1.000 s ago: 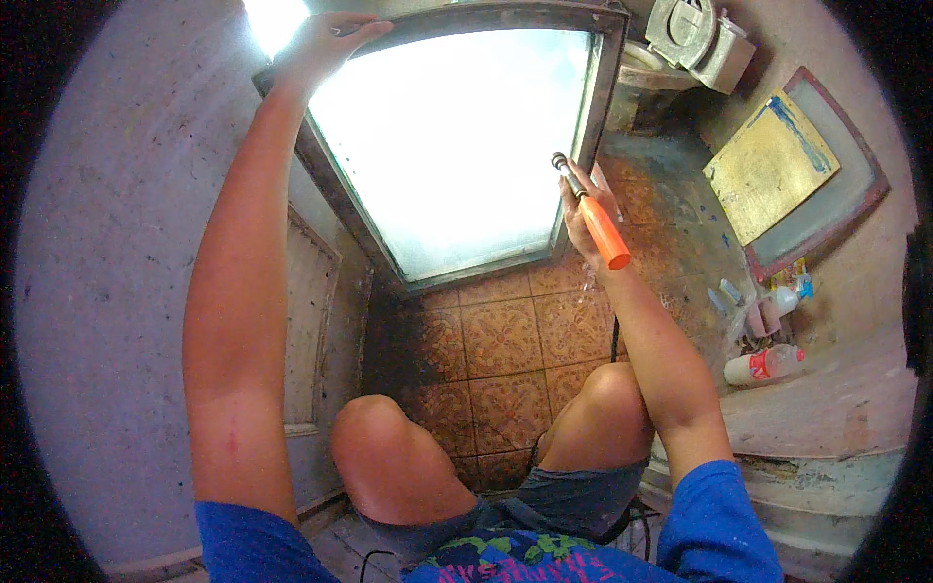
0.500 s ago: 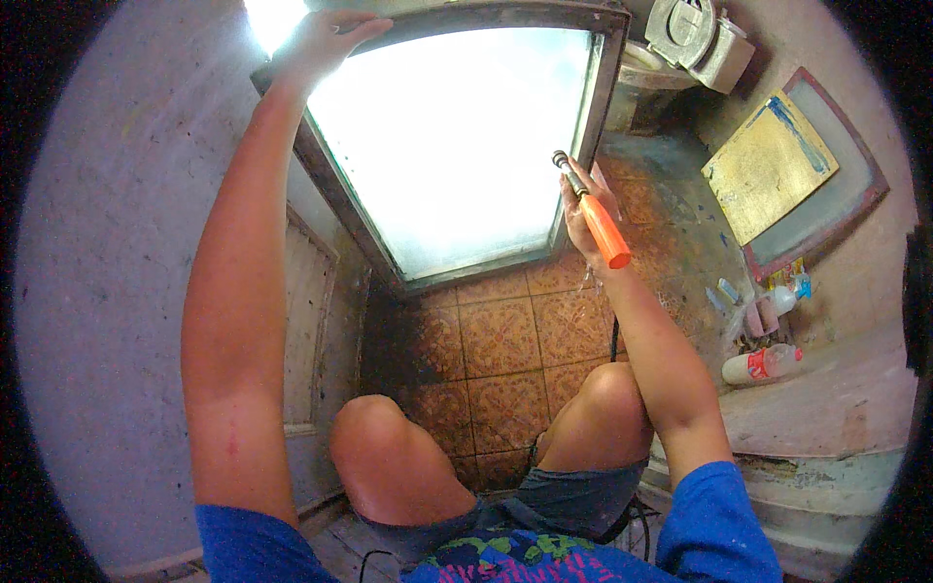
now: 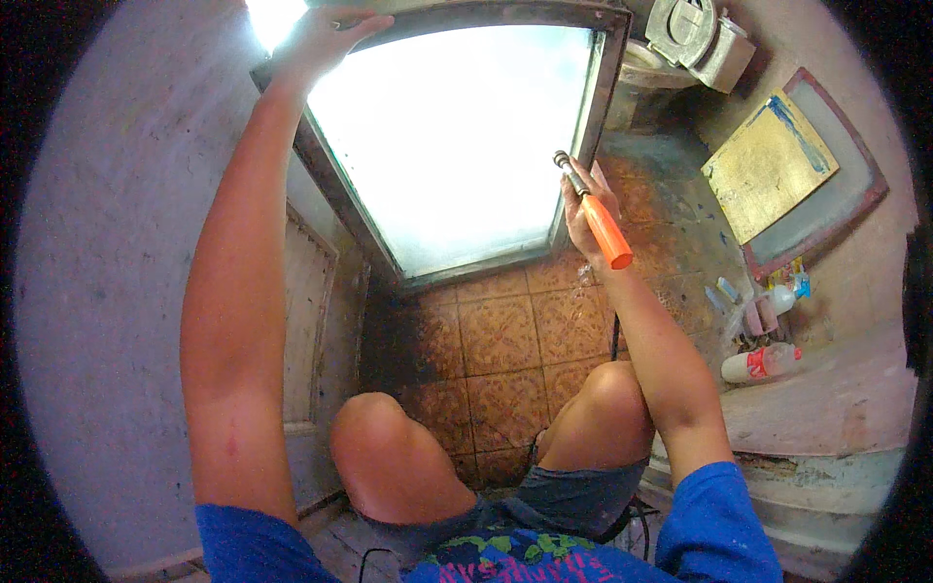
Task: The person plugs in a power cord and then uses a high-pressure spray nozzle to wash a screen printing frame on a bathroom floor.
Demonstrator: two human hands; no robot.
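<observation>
A large wooden-framed screen (image 3: 457, 146) stands tilted in front of me, its panel glowing white. Over the upper left corner of its dark frame my left hand (image 3: 326, 44) is closed, fingers on the top rail. My right hand (image 3: 589, 209) is beside the frame's right rail, wrapped around a spray gun (image 3: 606, 231) with an orange rear part and a metal nozzle. The nozzle tip lies in front of the panel's right side, apart from my left hand. Water droplets show below my right wrist. The right fingers are partly hidden behind the gun.
Brown patterned tiles (image 3: 505, 330) lie between my knees and the screen. A toilet (image 3: 661, 68) stands at the far right. Against the right wall lean a yellowish board (image 3: 773, 170) and another frame (image 3: 855, 209). Several bottles, including one with a red label (image 3: 761, 364), lie along that wall.
Almost nothing has moved. The spray gun and both hands hold nearly the same place; the water droplets below my right wrist have changed shape.
</observation>
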